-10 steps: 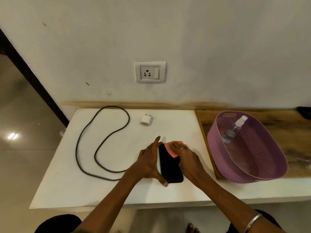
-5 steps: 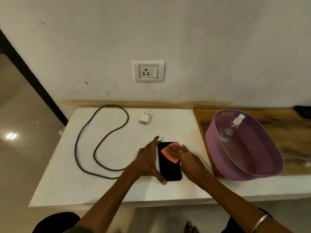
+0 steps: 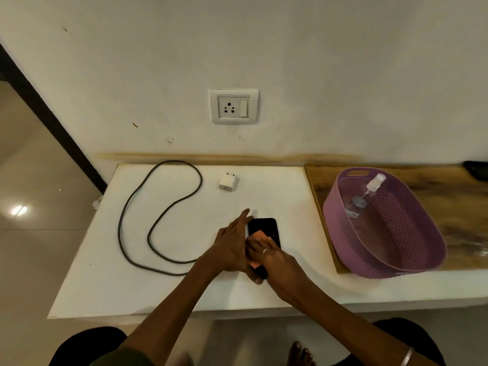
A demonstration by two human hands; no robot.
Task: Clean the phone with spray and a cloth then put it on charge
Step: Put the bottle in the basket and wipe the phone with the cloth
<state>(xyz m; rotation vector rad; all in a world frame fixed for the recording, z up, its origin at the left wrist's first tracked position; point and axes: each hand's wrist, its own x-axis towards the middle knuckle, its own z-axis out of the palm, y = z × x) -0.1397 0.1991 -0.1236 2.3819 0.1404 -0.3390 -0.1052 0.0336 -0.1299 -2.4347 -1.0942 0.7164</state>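
Note:
A black phone point(image 3: 264, 225) lies flat on the white table point(image 3: 184, 286). My left hand point(image 3: 232, 247) grips its left edge and near end, holding it down. My right hand point(image 3: 274, 260) presses an orange cloth point(image 3: 257, 235) onto the middle of the screen; most of the cloth is hidden under my fingers. A clear spray bottle point(image 3: 365, 195) with a white cap lies inside the purple basket point(image 3: 412, 262) on the right. The black charging cable point(image 3: 158, 215) loops across the left of the table. A white charger plug point(image 3: 228, 181) sits near the wall.
A white wall socket with a switch point(image 3: 233, 106) is on the wall above the table. The basket rests on a wooden board point(image 3: 462, 196). A dark object point(image 3: 478, 170) shows at the far right edge. Tiled floor lies to the left.
My right hand has slid the orange cloth from the phone's far end toward me, down to the middle of the screen. My left hand keeps its hold on the phone.

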